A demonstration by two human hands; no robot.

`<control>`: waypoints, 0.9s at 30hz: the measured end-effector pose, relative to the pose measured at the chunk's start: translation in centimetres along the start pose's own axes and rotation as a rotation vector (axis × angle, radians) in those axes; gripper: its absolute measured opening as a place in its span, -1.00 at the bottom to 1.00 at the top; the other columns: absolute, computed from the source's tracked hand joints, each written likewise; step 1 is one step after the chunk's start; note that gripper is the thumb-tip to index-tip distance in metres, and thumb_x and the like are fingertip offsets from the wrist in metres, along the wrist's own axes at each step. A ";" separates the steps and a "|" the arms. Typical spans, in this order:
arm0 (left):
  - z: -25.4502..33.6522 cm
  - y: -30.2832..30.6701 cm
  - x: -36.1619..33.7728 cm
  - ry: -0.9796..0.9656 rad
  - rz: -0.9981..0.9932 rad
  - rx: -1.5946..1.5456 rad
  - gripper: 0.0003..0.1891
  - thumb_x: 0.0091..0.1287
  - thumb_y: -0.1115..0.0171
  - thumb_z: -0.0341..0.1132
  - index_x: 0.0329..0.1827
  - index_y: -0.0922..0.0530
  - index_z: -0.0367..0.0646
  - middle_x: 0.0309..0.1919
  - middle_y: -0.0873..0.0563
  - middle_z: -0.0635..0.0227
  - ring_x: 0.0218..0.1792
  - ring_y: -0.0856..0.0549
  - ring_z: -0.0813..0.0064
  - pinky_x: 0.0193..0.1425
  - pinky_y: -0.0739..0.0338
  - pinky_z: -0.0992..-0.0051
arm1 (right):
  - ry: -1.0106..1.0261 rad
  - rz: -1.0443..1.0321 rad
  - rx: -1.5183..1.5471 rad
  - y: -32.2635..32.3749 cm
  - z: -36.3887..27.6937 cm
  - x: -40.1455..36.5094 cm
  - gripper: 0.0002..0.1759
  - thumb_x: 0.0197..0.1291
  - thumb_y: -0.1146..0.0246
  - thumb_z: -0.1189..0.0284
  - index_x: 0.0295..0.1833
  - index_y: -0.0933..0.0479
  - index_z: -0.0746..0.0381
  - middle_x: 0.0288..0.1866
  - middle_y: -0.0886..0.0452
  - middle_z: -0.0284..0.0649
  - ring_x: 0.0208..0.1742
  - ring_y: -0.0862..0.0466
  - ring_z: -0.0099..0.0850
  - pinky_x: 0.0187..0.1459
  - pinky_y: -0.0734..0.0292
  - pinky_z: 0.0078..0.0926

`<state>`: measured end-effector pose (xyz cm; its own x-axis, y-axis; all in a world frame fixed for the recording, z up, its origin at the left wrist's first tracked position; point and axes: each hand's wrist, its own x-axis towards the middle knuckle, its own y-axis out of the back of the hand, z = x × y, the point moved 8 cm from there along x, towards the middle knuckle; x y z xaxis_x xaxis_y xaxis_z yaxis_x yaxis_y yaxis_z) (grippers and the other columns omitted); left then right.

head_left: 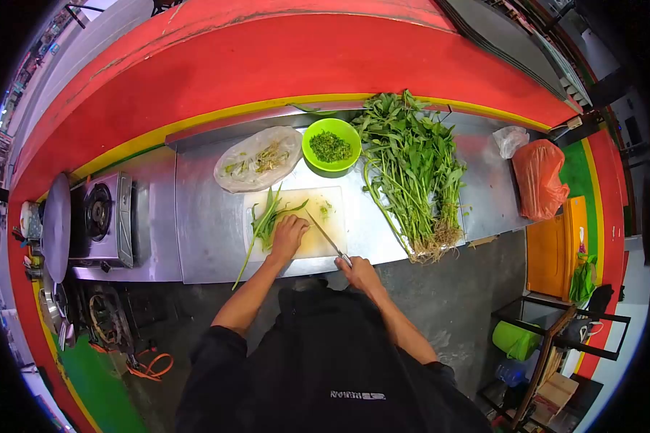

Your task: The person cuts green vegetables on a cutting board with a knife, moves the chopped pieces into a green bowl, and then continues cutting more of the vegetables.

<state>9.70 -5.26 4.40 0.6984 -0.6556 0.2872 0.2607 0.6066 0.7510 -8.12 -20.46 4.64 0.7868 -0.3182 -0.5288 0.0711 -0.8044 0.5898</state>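
Observation:
My left hand (289, 237) is closed over green stems on the white cutting board (318, 247). The leafy greens (265, 222) trail out from under it toward the board's left edge and past it. In my right hand (359, 273) is the handle of a knife (326, 236), its blade slanting up and left across the board, apart from the left fingers. A few chopped green bits (326, 209) lie near the board's top right. Behind the board stands a lime-green bowl (330, 170) with chopped greens inside.
A clear plastic bag (258, 184) with root trimmings lies behind the board. A big bunch of leafy greens (412, 159) with roots spreads to the right. Farther right hangs a red plastic bag (539, 180); a gas stove (102, 220) stands left. The red wall (267, 65) borders the steel counter.

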 end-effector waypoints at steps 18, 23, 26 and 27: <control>1.0 -0.6 1.6 -0.058 -0.098 0.076 -0.77 0.31 -0.24 -0.37 0.00 -0.73 -0.01 -0.25 -0.58 0.30 -0.10 -0.64 0.22 -0.05 -0.56 0.23 | -0.040 0.061 0.033 -0.2 0.1 -1.1 -0.23 0.57 -0.03 -0.08 -0.19 -0.65 0.52 -0.22 -0.67 0.46 -0.07 -0.70 0.39 0.07 -0.57 0.20; 1.5 -0.4 1.7 -0.121 -0.107 0.124 -0.71 0.27 -0.21 -0.36 0.03 -0.74 0.04 -0.28 -0.52 0.35 -0.12 -0.62 0.31 -0.06 -0.55 0.30 | -0.086 0.066 0.053 0.0 -0.2 -2.0 -0.26 0.57 -0.04 -0.06 -0.19 -0.66 0.51 -0.22 -0.68 0.43 -0.07 -0.70 0.38 0.06 -0.56 0.19; 1.6 -0.5 1.8 -0.124 -0.129 0.144 -0.68 0.28 -0.19 -0.36 0.06 -0.75 0.05 -0.28 -0.52 0.36 -0.12 -0.62 0.32 -0.05 -0.55 0.31 | -0.092 0.095 0.060 -0.5 0.6 -1.8 -0.22 0.58 -0.01 -0.10 -0.25 -0.64 0.50 -0.36 -0.69 0.32 -0.20 -0.73 0.27 -0.06 -0.55 0.13; 1.6 -0.5 1.8 -0.115 -0.135 0.143 -0.68 0.29 -0.20 -0.38 0.06 -0.75 0.05 -0.27 -0.53 0.35 -0.12 -0.63 0.29 -0.03 -0.55 0.29 | -0.084 0.095 0.059 -0.5 0.5 -1.8 -0.23 0.58 -0.02 -0.09 -0.25 -0.64 0.49 -0.35 -0.69 0.32 -0.20 -0.73 0.29 -0.06 -0.55 0.14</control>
<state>9.71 -7.43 5.53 0.5811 -0.7783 0.2380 0.2437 0.4454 0.8615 -9.91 -19.75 4.99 0.7338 -0.4330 -0.5234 -0.0392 -0.7962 0.6037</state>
